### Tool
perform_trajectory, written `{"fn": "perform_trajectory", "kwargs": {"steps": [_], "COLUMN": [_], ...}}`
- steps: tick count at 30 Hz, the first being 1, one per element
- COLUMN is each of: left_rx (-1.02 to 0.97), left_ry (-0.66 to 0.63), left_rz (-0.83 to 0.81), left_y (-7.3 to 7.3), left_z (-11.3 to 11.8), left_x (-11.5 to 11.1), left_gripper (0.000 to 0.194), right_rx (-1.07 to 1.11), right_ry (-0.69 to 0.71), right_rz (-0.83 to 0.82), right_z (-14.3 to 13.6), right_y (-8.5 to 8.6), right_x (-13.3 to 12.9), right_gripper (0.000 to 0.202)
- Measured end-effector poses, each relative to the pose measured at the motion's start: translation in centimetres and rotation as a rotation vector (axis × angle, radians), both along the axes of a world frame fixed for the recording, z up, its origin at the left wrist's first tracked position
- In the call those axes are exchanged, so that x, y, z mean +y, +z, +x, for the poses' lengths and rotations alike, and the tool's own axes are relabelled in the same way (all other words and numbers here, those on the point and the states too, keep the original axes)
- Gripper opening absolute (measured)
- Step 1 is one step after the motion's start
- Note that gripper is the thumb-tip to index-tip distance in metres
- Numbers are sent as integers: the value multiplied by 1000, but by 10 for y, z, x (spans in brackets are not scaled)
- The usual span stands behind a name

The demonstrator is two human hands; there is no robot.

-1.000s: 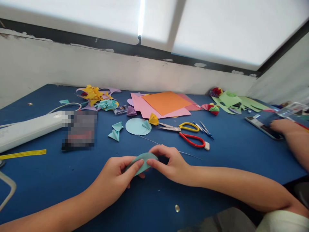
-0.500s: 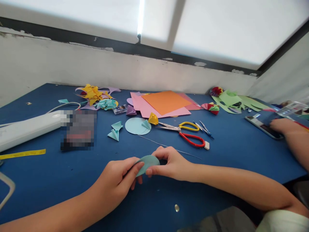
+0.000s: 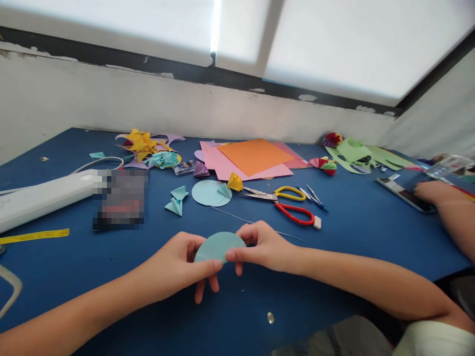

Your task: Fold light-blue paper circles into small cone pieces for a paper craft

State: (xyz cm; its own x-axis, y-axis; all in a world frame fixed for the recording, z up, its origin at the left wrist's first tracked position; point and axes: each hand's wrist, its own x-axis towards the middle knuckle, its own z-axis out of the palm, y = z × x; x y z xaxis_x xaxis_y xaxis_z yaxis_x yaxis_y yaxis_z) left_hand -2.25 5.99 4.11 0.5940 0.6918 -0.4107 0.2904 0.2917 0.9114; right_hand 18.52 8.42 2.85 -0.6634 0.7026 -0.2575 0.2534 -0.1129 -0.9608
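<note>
A light blue paper circle (image 3: 218, 246) is held up above the blue table between both hands, its lower edge partly covered by my thumbs. My left hand (image 3: 185, 264) pinches it at the lower left, thumb in front and fingers behind. On the right edge, my right hand (image 3: 261, 247) grips the same paper, its thumb close to the left one. Just beyond lie flat blue paper circles (image 3: 206, 193), a folded yellow paper piece (image 3: 234, 182) and folded blue paper pieces (image 3: 177, 200). A thin thread or wire (image 3: 245, 217) runs across the table behind my right hand.
Scissors (image 3: 276, 196) with yellow and red handles lie beside a white eraser (image 3: 317, 222). Orange and pink paper sheets (image 3: 256, 155) are stacked at the back. On the left sits a long white device (image 3: 48, 195). Another person's hand (image 3: 430, 190) rests by a phone (image 3: 403, 194).
The paper circle has turned from a tilted, curved view to face me more broadly. My left thumb has slid toward the right thumb along its lower edge.
</note>
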Motion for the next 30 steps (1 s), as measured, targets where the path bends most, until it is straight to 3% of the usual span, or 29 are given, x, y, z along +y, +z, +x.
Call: {"fn": "perform_trajectory", "kwargs": {"steps": [10,19,25,30], "left_rx": [-114,-129,-159,-183], "left_ry": [-6,-111,-77,-35], "left_rz": [-219,-267,-276,-249], "left_y": [-3,-1,-11,-10], "left_z": [-5,-12,-13,-12], "left_x": [10,17,20,16], "left_gripper": [24,23,22,23], "right_rx": [76,92,94,114], "right_ry": [-6,-1,15,39], "right_rz": [-183,-188,-205,-198], "right_z": [0,0,1,2], "right_y": [6,6,5,4], "right_x": [1,2,2,3], "right_gripper": [37,35,36,36]}}
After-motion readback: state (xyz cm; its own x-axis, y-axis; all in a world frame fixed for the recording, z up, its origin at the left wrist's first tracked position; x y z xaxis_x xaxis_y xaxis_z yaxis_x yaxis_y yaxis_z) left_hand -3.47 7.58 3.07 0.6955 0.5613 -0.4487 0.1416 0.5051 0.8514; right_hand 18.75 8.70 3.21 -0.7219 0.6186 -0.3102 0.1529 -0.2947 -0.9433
